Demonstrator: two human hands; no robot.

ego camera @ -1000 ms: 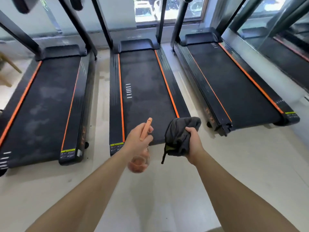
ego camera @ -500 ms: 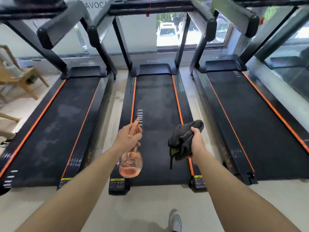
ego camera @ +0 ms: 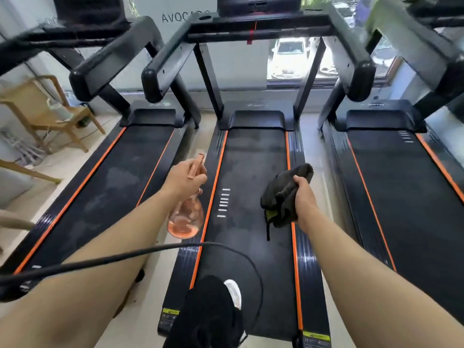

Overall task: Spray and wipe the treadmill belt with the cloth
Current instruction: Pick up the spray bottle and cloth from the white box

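Observation:
The middle treadmill's black belt runs straight ahead between two orange stripes. My left hand grips a clear pink spray bottle by its head, over the belt's left side rail, with the round body hanging below. My right hand holds a bunched dark cloth above the belt's right half, and a strap of the cloth dangles down. My foot in a white shoe stands on the near end of the belt.
Treadmills of the same kind flank the middle one on the left and right, with narrow floor gaps between. Handrails and the console stand ahead at the far end. A wooden chair is at the far left. A black cable loops across the near view.
I have stepped forward onto the middle treadmill's belt and the view has risen toward the console. Both hands keep their hold on the bottle and cloth.

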